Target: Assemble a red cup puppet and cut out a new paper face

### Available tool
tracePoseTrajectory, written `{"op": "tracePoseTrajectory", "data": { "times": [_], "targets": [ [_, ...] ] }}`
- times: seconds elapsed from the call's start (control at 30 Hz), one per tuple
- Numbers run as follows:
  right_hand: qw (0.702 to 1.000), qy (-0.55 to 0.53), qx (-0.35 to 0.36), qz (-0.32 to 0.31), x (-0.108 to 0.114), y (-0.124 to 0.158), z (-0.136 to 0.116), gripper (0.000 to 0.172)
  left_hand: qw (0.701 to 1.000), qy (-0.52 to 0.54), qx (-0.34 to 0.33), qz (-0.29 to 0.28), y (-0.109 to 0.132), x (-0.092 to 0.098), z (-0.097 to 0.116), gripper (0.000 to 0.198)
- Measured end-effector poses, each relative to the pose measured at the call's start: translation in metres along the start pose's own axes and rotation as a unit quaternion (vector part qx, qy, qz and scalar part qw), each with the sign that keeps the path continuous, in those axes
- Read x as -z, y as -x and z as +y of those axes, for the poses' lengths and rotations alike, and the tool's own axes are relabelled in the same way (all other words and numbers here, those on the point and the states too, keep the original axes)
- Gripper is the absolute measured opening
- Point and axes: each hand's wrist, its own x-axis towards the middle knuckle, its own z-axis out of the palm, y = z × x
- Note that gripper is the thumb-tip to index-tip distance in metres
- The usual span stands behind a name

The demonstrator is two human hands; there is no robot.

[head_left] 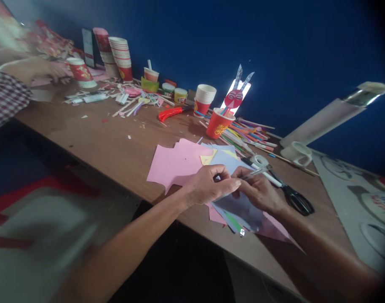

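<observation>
My left hand [209, 184] and my right hand [258, 189] meet above a pile of coloured paper, both with curled fingers. A thin, shiny, pen-like piece [255, 172] sticks out from the fingers of my right hand. Whatever my left fingers pinch is hidden, though a small dark bit shows inside the curl. Pink paper [172, 164] with cut edges lies left of the hands, and grey-blue paper [243, 210] lies beneath them. Black-handled scissors [296, 200] rest just right of my right hand, close to a roll of clear tape [260, 160].
Behind the hands stands a red paper cup [218, 124] with a pink paper face and striped ears. A red-handled cutter [171, 113], stacked cups [121, 59], paper strips [246, 136] and a white mug [296, 153] lie around. At far left is another person's hand [42, 69].
</observation>
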Motion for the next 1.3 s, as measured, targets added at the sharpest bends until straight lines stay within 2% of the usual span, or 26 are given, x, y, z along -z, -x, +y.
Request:
{"op": "tracePoseTrajectory", "data": {
  "times": [0.13,0.33,0.5,0.67,1.0,1.3],
  "targets": [
    [0.997,-0.024,-0.023,-0.067,0.008,-0.017,-0.003,0.017,1.0,0.022,0.007,0.004,-0.001,0.0,-0.002,0.028],
    [0.989,-0.036,0.005,-0.146,0.014,-0.038,-0.003,0.02,0.999,0.029,-0.017,0.025,-0.001,-0.004,-0.003,0.029],
    [0.985,-0.038,0.011,-0.166,0.016,-0.046,0.0,0.022,0.999,0.007,-0.021,0.046,0.002,-0.005,0.004,0.031],
    [0.982,-0.003,0.04,-0.182,0.017,-0.052,-0.002,0.018,0.999,-0.03,-0.016,0.035,0.006,-0.004,0.01,0.031],
    [0.976,0.017,0.044,-0.211,0.011,-0.06,-0.01,0.016,0.997,-0.061,-0.02,0.041,0.008,-0.004,0.012,0.031],
    [0.948,0.074,0.08,-0.297,0.007,-0.081,-0.018,0.022,0.996,-0.081,-0.004,0.048,0.009,-0.005,0.014,0.03]
  ]
}}
